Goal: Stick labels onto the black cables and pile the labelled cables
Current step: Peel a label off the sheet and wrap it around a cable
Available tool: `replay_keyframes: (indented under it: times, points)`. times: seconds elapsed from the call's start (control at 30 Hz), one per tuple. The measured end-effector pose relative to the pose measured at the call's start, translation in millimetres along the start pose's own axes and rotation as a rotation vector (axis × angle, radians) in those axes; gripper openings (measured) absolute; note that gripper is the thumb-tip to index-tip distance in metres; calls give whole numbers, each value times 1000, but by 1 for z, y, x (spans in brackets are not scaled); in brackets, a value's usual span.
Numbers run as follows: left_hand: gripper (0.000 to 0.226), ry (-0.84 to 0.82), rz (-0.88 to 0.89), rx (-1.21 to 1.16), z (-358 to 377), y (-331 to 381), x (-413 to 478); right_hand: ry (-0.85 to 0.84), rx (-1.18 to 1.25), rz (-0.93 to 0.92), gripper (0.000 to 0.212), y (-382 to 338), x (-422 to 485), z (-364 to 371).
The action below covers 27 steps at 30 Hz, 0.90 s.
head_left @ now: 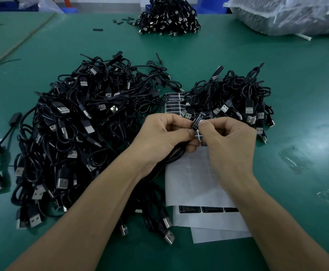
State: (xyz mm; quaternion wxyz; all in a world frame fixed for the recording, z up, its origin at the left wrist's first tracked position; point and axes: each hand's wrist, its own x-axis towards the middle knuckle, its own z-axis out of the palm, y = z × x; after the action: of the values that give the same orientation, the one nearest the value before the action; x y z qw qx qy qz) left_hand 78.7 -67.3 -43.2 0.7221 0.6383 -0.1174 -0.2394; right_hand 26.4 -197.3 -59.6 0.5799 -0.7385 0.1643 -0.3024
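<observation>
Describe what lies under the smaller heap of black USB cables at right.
A white backing sheet of black labels slips under the heap at its left edge. How far it reaches beneath is covered by cables.

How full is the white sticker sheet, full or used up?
Partly used. The sticker sheet is bare white in its middle, but black labels fill its far end.

Left hand (159, 133), right hand (231, 139); seemingly labelled cable (198, 119)
</observation>
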Motion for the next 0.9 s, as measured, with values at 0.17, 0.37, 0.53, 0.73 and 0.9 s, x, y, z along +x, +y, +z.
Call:
replay_keyframes:
  times: [0.17, 0.37, 0.53, 0.73, 0.9]
  points:
    - [9, 4, -10, -10, 1, 1, -1, 12, -16, 9, 16, 1, 0, 0]
    - [10, 11, -15, -20, 1, 1, -1, 21, -8, 41, 15, 2, 1, 1]
    - [10, 18, -14, -21, 2, 0, -1, 21, -7, 32, 17, 1, 1, 1]
    - [11, 18, -14, -21, 2, 0, 0, 24, -8, 37, 18, 1, 1, 0]
    - [11, 12, -12, -7, 2, 1, -1, 22, -22, 31, 19, 1, 2, 0]
